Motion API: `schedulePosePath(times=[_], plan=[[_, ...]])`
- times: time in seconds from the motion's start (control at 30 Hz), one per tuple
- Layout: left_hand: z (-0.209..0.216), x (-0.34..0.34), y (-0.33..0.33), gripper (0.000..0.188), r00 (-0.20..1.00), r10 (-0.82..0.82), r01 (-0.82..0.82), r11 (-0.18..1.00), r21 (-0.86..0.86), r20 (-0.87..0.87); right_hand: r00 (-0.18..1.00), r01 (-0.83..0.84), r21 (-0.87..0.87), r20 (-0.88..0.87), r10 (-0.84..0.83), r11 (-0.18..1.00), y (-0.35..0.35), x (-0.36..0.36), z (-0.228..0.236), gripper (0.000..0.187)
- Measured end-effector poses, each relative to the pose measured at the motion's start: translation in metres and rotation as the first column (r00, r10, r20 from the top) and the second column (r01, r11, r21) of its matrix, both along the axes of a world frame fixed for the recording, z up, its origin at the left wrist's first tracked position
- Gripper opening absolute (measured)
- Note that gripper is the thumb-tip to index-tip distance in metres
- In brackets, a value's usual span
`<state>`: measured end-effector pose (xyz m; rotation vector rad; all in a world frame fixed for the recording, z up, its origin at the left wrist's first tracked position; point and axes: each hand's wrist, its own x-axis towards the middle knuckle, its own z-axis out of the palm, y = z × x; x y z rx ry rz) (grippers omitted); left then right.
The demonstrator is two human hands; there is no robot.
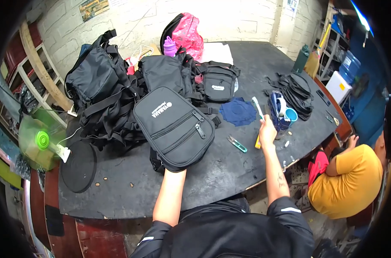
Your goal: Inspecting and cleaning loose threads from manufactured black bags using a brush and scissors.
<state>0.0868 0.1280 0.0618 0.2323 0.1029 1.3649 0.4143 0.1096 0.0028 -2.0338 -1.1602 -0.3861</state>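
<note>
A black sling bag (174, 129) with two front zips faces up, raised over the table. My left forearm (169, 193) runs beneath its lower end; that hand is behind the bag, bearing it up, and its fingers are hidden. To the right, my right hand (267, 130) is closed round the handle of a pale toothbrush (257, 107), its head pointing up and away from me. Close to this hand lie a yellow-handled tool (258, 142), partly hidden, and green-handled thread snips (237, 144). Dark blue cloth pieces (238, 112) lie between the bag and the toothbrush.
Black bags (96, 81) are heaped at the left, with a small black pouch (220, 81) beyond. A blue cup (291, 115) stands right, near folded black pieces (296, 92). A green fan (42, 140) is at far left. Another person in a yellow shirt (350, 185) sits at the right.
</note>
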Motion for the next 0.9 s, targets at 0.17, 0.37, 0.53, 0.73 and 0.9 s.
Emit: schedulePosePath(times=[0.17,0.37,0.53,0.73,0.9], plan=[[-0.019,0.010,0.016,0.059,0.963,-0.217,0.124,0.886,0.447,0.162,0.778,-0.600,0.105,0.306,0.548,0.793,-0.052,-0.125,0.053,0.015],[-0.002,0.013,-0.005,0.059,0.997,-0.076,0.079,0.972,0.222,-0.022,0.642,-0.716,0.374,0.022,0.766,0.590,-0.062,-0.142,0.054,0.021],[0.015,0.007,-0.016,0.063,0.999,0.003,-0.003,1.000,0.016,-0.042,0.747,-0.568,0.412,-0.104,0.657,0.712,-0.050,-0.135,0.062,0.016],[-0.004,-0.001,-0.007,0.061,0.979,-0.187,0.159,0.949,0.272,0.078,0.582,-0.792,0.357,0.194,0.790,0.496,-0.066,-0.153,0.048,0.020],[0.003,0.007,-0.006,0.060,0.995,-0.040,0.059,0.971,0.234,-0.089,0.620,-0.759,0.357,0.141,0.772,0.544,-0.076,-0.168,0.055,0.021]])
